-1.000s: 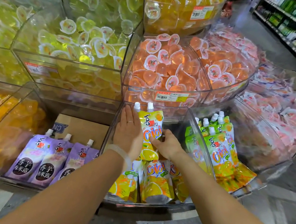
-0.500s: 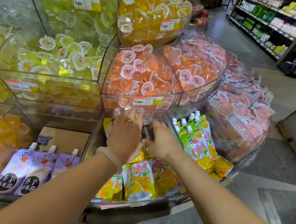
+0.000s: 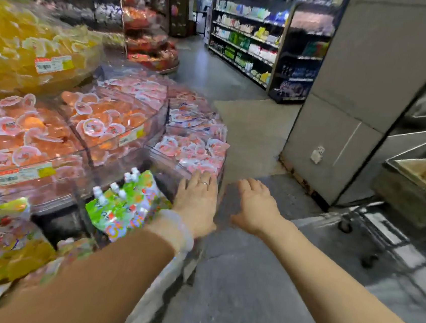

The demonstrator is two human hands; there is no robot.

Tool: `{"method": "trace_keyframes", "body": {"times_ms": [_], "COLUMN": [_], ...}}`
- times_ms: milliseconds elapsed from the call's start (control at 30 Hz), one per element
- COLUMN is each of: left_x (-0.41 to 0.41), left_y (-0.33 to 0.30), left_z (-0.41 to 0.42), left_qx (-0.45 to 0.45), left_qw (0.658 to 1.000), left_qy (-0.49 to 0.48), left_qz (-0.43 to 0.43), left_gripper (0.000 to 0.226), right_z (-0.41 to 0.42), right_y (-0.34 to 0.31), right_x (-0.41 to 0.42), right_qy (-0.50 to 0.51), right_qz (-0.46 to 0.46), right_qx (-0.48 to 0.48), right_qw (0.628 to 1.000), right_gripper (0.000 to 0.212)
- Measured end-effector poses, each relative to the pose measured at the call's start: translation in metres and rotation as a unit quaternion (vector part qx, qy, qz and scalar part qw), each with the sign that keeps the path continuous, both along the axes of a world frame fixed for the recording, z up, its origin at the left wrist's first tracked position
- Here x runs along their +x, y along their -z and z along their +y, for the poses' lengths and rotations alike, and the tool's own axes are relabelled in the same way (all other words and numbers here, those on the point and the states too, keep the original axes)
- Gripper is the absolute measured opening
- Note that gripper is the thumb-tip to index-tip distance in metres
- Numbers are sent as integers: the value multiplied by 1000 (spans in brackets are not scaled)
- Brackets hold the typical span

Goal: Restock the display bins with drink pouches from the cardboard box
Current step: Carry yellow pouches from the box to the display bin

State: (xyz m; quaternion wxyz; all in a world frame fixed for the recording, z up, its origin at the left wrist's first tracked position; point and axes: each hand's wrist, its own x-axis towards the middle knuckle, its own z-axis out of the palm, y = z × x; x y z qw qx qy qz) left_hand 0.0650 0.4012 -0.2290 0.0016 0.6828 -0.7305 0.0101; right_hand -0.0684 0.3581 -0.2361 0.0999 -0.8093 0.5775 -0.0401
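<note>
Drink pouches, green w/ white caps (image 3: 126, 199), stand leaning in a clear display bin (image 3: 162, 179) at the lower tier of a round stand, just left of the left hand (image 3: 197, 201). More pouches, yellow-orange (image 3: 1, 239), fill the next bin to the left, by the left forearm. Picture is motion-blurred, so fine detail is soft.

Left hand: palm down, fingers straight and together, a ring on one finger, a pale bracelet at the wrist. Grip is loose and flat, nothing in it; fingertips lie at the bin's right edge, whether touching can't be told. Green pouches sit beside the wrist, apart from the fingers.

Right hand (image 3: 254, 205): also palm down, fingers relaxed and spread a bit, holding nothing, over the grey floor (image 3: 232, 295) just right of the stand, well apart from the pouches.

Upper tiers hold bins of jelly cups: orange (image 3: 25, 131), pink (image 3: 192, 148), yellow (image 3: 22, 44). At far right, a cardboard box (image 3: 425, 181) w/ open top sits on a low cart, well away from both hands. Store shelves (image 3: 245, 43) line the aisle behind.
</note>
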Motion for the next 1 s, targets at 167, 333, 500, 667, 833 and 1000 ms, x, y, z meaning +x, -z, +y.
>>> {"method": "trace_keyframes", "body": {"times_ms": [167,333,500,667,833,1000], "left_x": [-121,-222,-318,-402,-473,-544], "left_y": [7,17,25,26,11,22], "left_z": [-45,-89,-153,-247,-358,-443], "left_qx": [13,41,38,28,25,51], "left_qw": [997,983,966,949,935,921], "left_qy": [82,177,257,314,354,387], "left_qz": [10,0,1,19,18,4], "left_gripper": [97,94,97,93,89,89], "right_z": [-14,-26,-62,-145,-243,-308], "right_y": [7,16,27,23,8,22], "right_x": [-136,-246,-335,-413,-481,-549], "right_qy": [100,200,276,323,367,403], "right_qz": [26,27,30,44,31,22], "right_qx": [21,48,70,70,74,98], "right_qw": [994,978,958,943,927,910], "right_gripper": [79,85,88,79,79,74]}}
